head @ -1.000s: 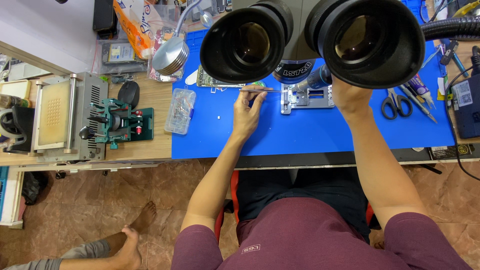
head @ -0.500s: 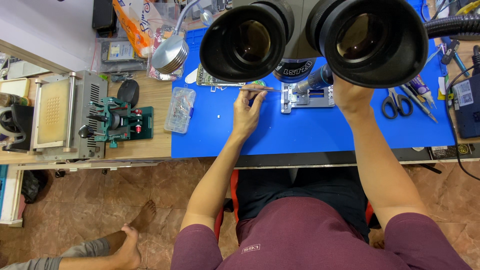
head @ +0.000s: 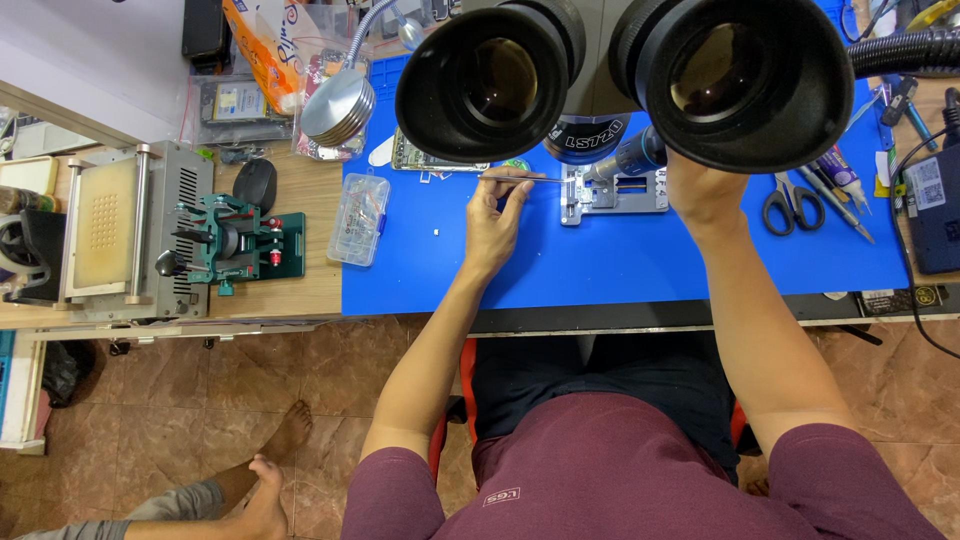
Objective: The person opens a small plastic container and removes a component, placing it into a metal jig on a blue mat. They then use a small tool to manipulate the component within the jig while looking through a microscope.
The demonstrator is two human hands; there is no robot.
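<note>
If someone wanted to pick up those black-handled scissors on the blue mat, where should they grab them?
Probably by the two black finger loops of the black-handled scissors. They lie flat on the blue work mat, loops toward the person and blades pointing away, so coming from the near edge, just right of the right hand, meets the loops first and avoids the blades.

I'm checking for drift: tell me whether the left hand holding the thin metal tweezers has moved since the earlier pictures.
No. The left hand with the thin metal tweezers stays just left of the grey metal holder on the blue mat.
</note>
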